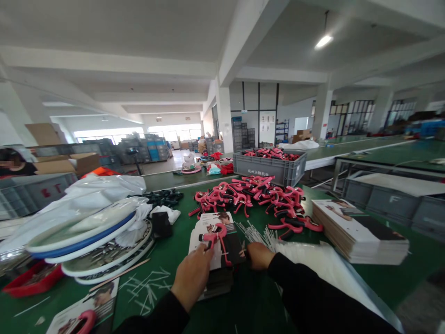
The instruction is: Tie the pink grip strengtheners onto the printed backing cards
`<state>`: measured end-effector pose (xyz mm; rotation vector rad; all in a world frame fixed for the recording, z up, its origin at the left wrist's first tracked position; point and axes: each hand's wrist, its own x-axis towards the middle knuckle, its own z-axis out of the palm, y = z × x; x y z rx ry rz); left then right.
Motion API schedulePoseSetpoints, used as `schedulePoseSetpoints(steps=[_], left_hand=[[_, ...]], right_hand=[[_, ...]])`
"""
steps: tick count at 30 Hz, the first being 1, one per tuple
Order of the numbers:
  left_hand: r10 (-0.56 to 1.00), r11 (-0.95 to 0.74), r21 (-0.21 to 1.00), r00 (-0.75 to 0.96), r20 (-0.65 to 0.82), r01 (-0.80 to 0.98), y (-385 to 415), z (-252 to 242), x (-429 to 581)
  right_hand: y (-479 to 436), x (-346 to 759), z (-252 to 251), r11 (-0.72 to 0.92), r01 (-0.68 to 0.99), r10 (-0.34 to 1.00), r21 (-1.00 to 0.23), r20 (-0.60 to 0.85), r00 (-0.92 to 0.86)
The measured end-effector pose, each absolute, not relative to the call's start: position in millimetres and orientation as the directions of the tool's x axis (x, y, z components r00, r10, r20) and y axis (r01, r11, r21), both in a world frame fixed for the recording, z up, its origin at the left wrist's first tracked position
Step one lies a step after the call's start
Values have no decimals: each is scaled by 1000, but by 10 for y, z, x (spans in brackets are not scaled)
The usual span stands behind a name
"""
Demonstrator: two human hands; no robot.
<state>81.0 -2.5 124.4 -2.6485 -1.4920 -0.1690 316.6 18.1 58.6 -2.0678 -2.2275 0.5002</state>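
Note:
A pair of pink pliers with black parts lies on a printed card at the top of a stack in front of me. My left hand is closed at the left side, its thumb and fingertips on the pliers' black end. A thin white tie crosses the pink handle. At the card's right edge, my right hand has its fingers curled; what they pinch is hidden. Loose white cable ties fan out just behind it. A heap of similar pink pliers lies beyond the stack.
A grey crate of pink pliers stands behind the heap. On the right are another card stack and a clear plastic bag. Stacked round trays, a red tray and scattered white ties occupy the left. A person is far left.

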Motion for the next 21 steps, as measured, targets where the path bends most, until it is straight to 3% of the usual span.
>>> schedulePoseSetpoints(steps=[5,10,16,21], left_hand=[[892,-430,35,418,174,902,-50,1303,720],[892,-373,90,330,310,924,-68,1340,829],[940,-265,202,206,272,943,107,1329,1026],[955,-240,277,175,238,930,236,1296,1067]], right_hand=[[108,3525,708,-70,827,981,-558,-190,-46],[-121,3528,803,19,664,999,-748,-17,-47],[-272,3228,967,187,696,981,-693,167,-97],[-297,3102,1025,222,760,975,-611,126,-183]])
